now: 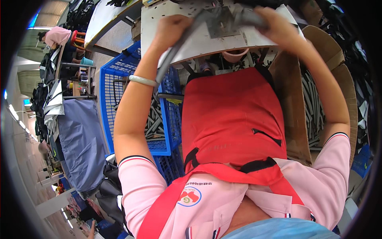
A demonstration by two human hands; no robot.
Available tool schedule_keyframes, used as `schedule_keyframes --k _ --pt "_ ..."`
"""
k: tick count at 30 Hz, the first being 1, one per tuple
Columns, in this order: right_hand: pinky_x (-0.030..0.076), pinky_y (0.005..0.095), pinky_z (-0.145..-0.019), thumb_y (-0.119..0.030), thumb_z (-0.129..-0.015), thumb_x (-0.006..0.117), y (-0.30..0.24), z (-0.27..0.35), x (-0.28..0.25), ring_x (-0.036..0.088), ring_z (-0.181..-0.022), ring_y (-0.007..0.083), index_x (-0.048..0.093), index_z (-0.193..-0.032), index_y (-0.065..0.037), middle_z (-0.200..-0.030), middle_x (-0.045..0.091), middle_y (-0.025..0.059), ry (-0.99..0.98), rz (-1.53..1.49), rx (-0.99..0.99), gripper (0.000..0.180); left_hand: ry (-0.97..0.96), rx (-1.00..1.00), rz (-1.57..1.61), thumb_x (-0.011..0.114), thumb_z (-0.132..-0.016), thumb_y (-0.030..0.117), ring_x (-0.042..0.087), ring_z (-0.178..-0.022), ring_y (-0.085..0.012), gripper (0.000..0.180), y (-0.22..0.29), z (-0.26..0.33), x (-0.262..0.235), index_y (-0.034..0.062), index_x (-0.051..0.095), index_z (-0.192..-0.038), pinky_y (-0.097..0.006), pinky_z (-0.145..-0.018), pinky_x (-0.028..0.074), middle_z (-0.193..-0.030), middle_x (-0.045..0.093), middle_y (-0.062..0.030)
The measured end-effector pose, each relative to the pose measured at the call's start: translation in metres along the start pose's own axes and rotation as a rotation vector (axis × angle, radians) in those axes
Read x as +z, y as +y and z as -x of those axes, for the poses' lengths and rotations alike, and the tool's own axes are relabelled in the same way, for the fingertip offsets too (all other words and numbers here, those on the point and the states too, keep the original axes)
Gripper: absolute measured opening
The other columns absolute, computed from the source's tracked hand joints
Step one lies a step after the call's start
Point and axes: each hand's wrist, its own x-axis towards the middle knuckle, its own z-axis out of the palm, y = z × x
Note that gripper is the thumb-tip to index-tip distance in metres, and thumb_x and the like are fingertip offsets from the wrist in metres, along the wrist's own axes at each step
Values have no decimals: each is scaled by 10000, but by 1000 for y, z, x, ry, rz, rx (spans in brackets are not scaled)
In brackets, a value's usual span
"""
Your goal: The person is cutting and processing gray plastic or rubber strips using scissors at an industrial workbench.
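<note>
Over the white worktable (183, 51), both my hands are raised at a metal plate (221, 30) of a machine. My left hand (172, 31) is closed on a long grey strip (178, 47), whose tail hangs down past my wrist bangle. My right hand (278, 32), smeared by motion, grips a grey piece (250, 19) on the plate's right side. Whether both grey lengths are one strip cannot be made out, as blur hides the part over the plate.
To my left stands a blue plastic crate (131, 59) with several grey strips inside. A cardboard box (292, 107) at my right also holds grey strips. A pink bucket (234, 55) sits under the table. Farther left, another person (57, 36) is by a cluttered bench.
</note>
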Motion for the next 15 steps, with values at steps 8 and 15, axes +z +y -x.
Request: schedule_keyframes --k 8,15 --pt "461 361 -926 -63 -776 558 -119 30 102 595 -1018 280 611 -905 -25 -1005 635 150 -139 315 -479 144 -319 6 193 677 -875 246 551 -704 -60 271 58 35 71 -14 707 -947 -225 -645 456 -776 673 -22" --pt "469 413 -890 -91 -736 697 -46 24 3 599 -1002 366 597 -1096 15 -1041 638 195 -52 119 -216 388 -527 -332 251 644 -905 323 562 -661 -77 331 0 70 21 1 689 -964 -224 -632 458 -740 650 -32"
